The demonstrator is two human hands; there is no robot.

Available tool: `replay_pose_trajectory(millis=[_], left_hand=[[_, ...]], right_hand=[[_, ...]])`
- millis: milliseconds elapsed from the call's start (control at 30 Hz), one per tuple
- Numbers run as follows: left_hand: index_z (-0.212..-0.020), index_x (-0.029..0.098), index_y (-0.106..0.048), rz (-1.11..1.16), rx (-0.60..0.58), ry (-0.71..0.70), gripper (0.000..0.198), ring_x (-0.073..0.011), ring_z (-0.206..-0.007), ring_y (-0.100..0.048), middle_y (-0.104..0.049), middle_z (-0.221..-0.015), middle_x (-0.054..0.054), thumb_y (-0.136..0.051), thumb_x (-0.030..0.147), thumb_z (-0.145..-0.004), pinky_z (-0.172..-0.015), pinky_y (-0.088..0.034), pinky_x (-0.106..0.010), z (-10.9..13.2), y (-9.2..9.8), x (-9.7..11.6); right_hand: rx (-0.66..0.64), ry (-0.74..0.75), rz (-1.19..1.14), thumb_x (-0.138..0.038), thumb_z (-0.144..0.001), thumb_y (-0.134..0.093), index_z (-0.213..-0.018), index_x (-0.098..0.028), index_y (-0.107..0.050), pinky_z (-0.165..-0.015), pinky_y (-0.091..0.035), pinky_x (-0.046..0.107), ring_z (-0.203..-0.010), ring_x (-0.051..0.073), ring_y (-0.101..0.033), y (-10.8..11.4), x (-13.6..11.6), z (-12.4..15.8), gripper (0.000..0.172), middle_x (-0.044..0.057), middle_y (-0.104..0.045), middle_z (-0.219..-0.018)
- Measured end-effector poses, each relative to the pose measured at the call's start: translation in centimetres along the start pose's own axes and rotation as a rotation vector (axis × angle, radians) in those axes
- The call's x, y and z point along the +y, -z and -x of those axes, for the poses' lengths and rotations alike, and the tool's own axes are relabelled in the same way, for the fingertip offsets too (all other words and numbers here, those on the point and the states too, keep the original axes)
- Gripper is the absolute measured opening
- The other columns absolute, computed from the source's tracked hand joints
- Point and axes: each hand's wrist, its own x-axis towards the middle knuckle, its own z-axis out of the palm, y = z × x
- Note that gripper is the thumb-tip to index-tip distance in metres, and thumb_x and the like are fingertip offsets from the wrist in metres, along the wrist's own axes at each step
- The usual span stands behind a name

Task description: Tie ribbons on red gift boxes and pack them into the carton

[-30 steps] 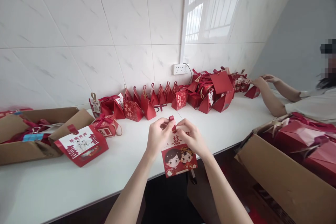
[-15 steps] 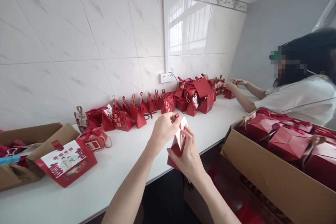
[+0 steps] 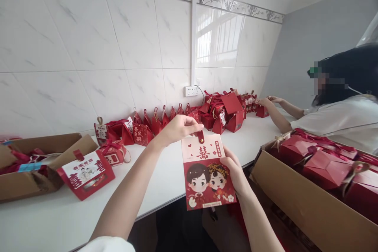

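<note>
A red and pale pink gift box (image 3: 206, 181) with two cartoon figures on its front is held up in front of me, over the table's front edge. My left hand (image 3: 184, 128) pinches the dark red strap (image 3: 201, 136) at its top, which has a small gold stud. Against the box's right side, my right hand (image 3: 234, 171) grips the edge with the thumb on the front; its other fingers are hidden behind. The printed front faces me.
Red gift boxes (image 3: 140, 134) line the white table (image 3: 159, 177) along the tiled wall, with a pile (image 3: 223, 106) farther right. Open cartons stand at left (image 3: 29, 189) and right (image 3: 310, 201). A co-worker (image 3: 348, 106) reaches over the table's far end.
The gift box has turned from edge-on so its printed front faces me. My left hand has stayed at the top strap, while my right hand has shifted to the box's right edge.
</note>
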Motion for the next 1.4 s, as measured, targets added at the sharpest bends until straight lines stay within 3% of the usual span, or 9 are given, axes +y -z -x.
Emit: replay_pose_trajectory(millis=[100, 367, 500, 700, 833, 967, 1100, 1267, 1400], left_hand=[[-0.079, 0.019, -0.071, 0.038, 0.003, 0.015, 0.022, -0.0154, -0.067, -0.062, -0.069, -0.075, -0.005, -0.061, 0.038, -0.074, -0.058, -0.048, -0.025, 1.2, 0.6, 0.2], [-0.084, 0.021, -0.071, -0.069, 0.169, -0.008, 0.017, -0.0165, -0.073, -0.064, -0.07, -0.078, -0.003, -0.063, 0.032, -0.075, -0.069, -0.053, -0.027, 2.9, 0.8, 0.0], [-0.115, 0.023, -0.06, -0.005, 0.208, 0.016, 0.044, -0.0153, -0.07, -0.064, -0.067, -0.074, -0.001, -0.067, 0.028, -0.071, -0.061, -0.053, -0.024, 3.2, 1.4, -0.2], [-0.093, 0.019, -0.069, 0.059, 0.208, 0.066, 0.024, -0.0151, -0.062, -0.064, -0.068, -0.072, -0.003, -0.063, 0.034, -0.075, -0.058, -0.057, -0.028, 3.3, 2.1, -1.2], [-0.094, 0.017, -0.068, 0.192, 0.225, 0.097, 0.028, -0.0169, -0.061, -0.065, -0.068, -0.07, -0.004, -0.059, 0.037, -0.077, -0.056, -0.057, -0.029, 3.0, 2.9, -2.1], [-0.092, 0.012, -0.064, 0.44, 0.313, 0.124, 0.033, -0.019, -0.07, -0.067, -0.071, -0.08, -0.01, -0.054, 0.04, -0.078, -0.067, -0.057, -0.033, 1.9, 3.6, -6.2], [-0.086, 0.012, -0.064, 0.432, 0.289, 0.339, 0.037, -0.0196, -0.073, -0.068, -0.071, -0.082, -0.011, -0.059, 0.045, -0.072, -0.071, -0.055, -0.033, 1.1, 2.3, -13.5], [-0.076, 0.013, -0.062, 0.377, 0.398, 0.438, 0.036, -0.0192, -0.062, -0.065, -0.069, -0.072, -0.01, -0.058, 0.046, -0.065, -0.061, -0.052, -0.031, 2.6, -1.1, -21.8], [-0.075, 0.015, -0.059, 0.323, 0.538, 0.435, 0.038, -0.018, -0.059, -0.062, -0.064, -0.063, -0.005, -0.052, 0.05, -0.065, -0.061, -0.05, -0.031, 4.9, -2.3, -25.3]], right_hand=[[-0.027, -0.045, -0.041, -0.028, -0.073, -0.041, -0.113, -0.018, -0.053, -0.069, -0.052, 0.034, -0.083, 0.025, -0.065, -0.4, -0.5, 0.0, 0.043, 0.008, -0.068, -0.096], [-0.109, -0.02, -0.026, -0.028, -0.074, -0.043, -0.112, -0.02, -0.057, -0.079, -0.052, 0.038, -0.086, 0.025, -0.065, -1.3, -0.2, -0.3, 0.042, 0.005, -0.069, -0.088], [-0.134, -0.017, -0.02, -0.029, -0.074, -0.043, -0.113, -0.021, -0.057, -0.079, -0.051, 0.038, -0.088, 0.026, -0.064, -1.7, -0.4, -0.5, 0.043, 0.005, -0.069, -0.091], [-0.156, -0.023, 0.072, -0.034, -0.072, -0.043, -0.106, -0.023, -0.06, -0.077, -0.052, 0.038, -0.09, 0.026, -0.064, -2.4, -0.9, -1.1, 0.039, 0.005, -0.068, -0.092], [-0.181, -0.13, -0.208, -0.028, -0.068, -0.048, -0.105, -0.021, -0.06, -0.071, -0.053, 0.037, -0.083, 0.026, -0.064, -2.5, 0.7, -1.7, 0.039, 0.006, -0.068, -0.09], [-0.219, -0.342, -0.703, -0.03, -0.073, -0.05, -0.099, -0.015, -0.063, -0.05, -0.049, 0.027, -0.062, 0.017, -0.059, -2.7, 3.6, -2.8, 0.033, 0.006, -0.063, -0.074], [-0.154, -0.354, -1.019, -0.021, -0.089, -0.038, -0.11, -0.026, -0.059, -0.037, -0.034, 0.006, -0.053, 0.004, -0.045, -4.4, 4.9, -3.3, 0.03, -0.003, -0.052, -0.07], [-0.053, -0.235, -1.012, -0.015, -0.092, -0.031, -0.117, -0.034, -0.056, -0.037, -0.027, -0.002, -0.052, 0.001, -0.039, -6.4, 4.4, -3.9, 0.041, -0.003, -0.047, -0.074], [-0.044, -0.295, -0.975, -0.016, -0.093, -0.032, -0.116, -0.032, -0.058, -0.035, -0.019, -0.005, -0.046, -0.001, -0.033, -6.8, 5.0, -4.4, 0.038, -0.006, -0.041, -0.067]])
